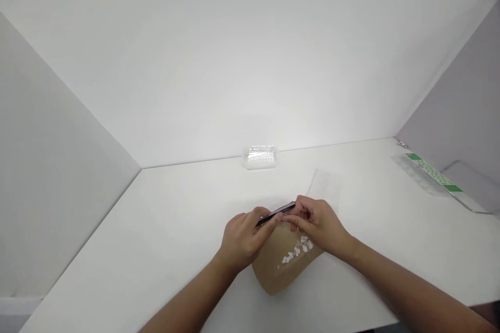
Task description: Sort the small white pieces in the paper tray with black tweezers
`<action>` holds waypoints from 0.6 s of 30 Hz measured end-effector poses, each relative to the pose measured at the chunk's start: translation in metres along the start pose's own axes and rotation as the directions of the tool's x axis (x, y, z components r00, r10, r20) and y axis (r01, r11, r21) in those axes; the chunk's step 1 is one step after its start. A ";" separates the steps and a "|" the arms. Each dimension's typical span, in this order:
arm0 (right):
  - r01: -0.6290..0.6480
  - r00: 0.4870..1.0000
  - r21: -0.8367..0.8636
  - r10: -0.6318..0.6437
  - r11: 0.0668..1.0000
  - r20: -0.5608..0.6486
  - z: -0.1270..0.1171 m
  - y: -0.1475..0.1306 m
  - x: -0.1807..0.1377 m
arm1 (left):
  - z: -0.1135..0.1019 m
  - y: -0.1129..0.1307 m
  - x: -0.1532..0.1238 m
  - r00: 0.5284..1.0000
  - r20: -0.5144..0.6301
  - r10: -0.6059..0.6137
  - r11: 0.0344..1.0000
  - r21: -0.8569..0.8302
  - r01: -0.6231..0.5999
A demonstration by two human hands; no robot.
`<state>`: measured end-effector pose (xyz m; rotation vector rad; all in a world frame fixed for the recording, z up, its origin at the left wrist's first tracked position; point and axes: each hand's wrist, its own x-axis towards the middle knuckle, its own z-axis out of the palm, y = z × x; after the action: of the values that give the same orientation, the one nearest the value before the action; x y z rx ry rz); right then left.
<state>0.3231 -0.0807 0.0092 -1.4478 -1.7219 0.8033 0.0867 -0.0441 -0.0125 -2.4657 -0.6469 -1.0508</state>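
Observation:
My left hand (244, 237) is closed around a thin, dark, flat object (275, 213) seen nearly edge-on; its exact kind does not show. At the right end of that object, my right hand (318, 221) has its thumb and fingers pinched together. Whatever small thing may be between those fingertips is too small to make out. Beneath both hands is a brown flat piece (269, 270) with a rounded near corner, partly covered by the hands. Several small white flower-shaped bits (297, 250) lie in a row on it.
A clear plastic pack (261, 157) stands against the back wall. Behind my right hand lies a translucent sheet (326, 184). At the right are a clear plastic sleeve with a green-and-white strip (433, 173) and a thin metal wire frame (474, 212). White walls enclose the white table (175, 208).

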 end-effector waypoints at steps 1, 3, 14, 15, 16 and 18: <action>-0.006 1.000 -0.005 0.006 1.000 -0.002 0.001 0.000 0.000 | 0.000 0.000 0.000 1.000 0.005 -0.003 1.000 -0.003 0.003; -0.010 1.000 -0.008 0.010 1.000 0.007 0.002 0.002 0.000 | 0.000 0.001 0.000 1.000 0.010 -0.006 1.000 -0.013 0.006; 0.529 0.737 -0.449 -0.652 0.721 -0.178 0.006 0.005 -0.011 | -0.008 0.011 0.002 1.000 0.015 -0.025 0.995 -0.093 0.027; 0.543 0.733 -0.450 -0.661 0.709 -0.159 0.006 0.005 -0.010 | -0.008 0.011 0.002 1.000 0.015 -0.026 0.995 -0.098 0.027; 0.554 0.733 -0.445 -0.666 0.703 -0.140 0.005 0.005 -0.010 | -0.007 0.011 0.001 1.000 0.017 -0.025 0.995 -0.101 0.027; 0.572 0.737 -0.430 -0.668 0.699 -0.106 0.004 0.005 -0.008 | -0.005 0.011 0.001 0.999 0.024 -0.033 0.994 -0.100 0.035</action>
<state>0.3226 -0.0882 0.0016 -0.9910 -2.0417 -0.0935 0.0900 -0.0552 -0.0103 -2.5640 -0.6605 -1.0949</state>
